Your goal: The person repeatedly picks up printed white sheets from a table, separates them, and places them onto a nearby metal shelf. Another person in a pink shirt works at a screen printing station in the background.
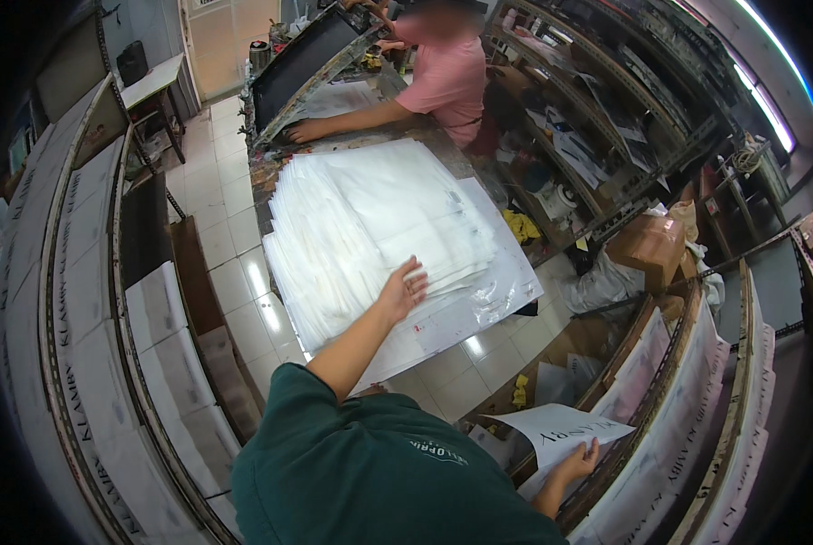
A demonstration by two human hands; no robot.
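A tall, fanned stack of thin white sheets (370, 222) covers much of the work table. Over its near edge reaches my left hand (402, 289), fingers apart and nothing in it; whether it touches the sheets I cannot tell. Down to the right, my right hand (577, 461) grips a white sheet with black printed lettering (552, 431) by its edge. That printed sheet hangs bent beside the right-hand rack (638, 427), where similar printed sheets lie in rows.
Across the table a co-worker in a pink shirt (447, 77) holds up a dark framed screen (307, 73). Long racks of printed sheets (166, 336) run along my left. Shelving (597, 118), a cardboard box (647, 250) and tiled floor (234, 232) surround the table.
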